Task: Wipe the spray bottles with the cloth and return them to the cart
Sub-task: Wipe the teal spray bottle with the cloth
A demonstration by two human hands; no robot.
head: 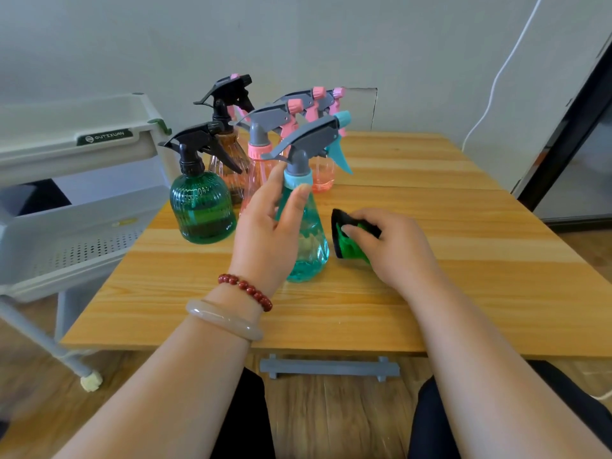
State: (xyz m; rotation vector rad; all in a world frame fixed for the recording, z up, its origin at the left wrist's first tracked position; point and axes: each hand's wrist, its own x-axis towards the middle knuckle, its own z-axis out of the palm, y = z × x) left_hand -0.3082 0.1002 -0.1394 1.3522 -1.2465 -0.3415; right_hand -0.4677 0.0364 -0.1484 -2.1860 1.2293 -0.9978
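Note:
A teal spray bottle (309, 250) with a grey trigger stands upright on the wooden table (447, 279), nearest to me. My left hand (265, 226) holds it at the shoulder: the thumb lies across its front and the fingers reach behind the neck. Just right of the bottle, my right hand (397, 250) grips a folded green cloth (349, 248) with a black edge, low on the tabletop. Behind stand a dark green bottle (202, 210) and an amber bottle (230, 157), both with black triggers, and a pink bottle (260, 167) with more pink ones behind it.
A white tiered cart (82, 223) stands at the table's left edge, its perforated tray level with the tabletop and another tier (66, 140) above. A white cable (496, 77) hangs on the wall at right. A dark door frame (569, 134) borders the far right.

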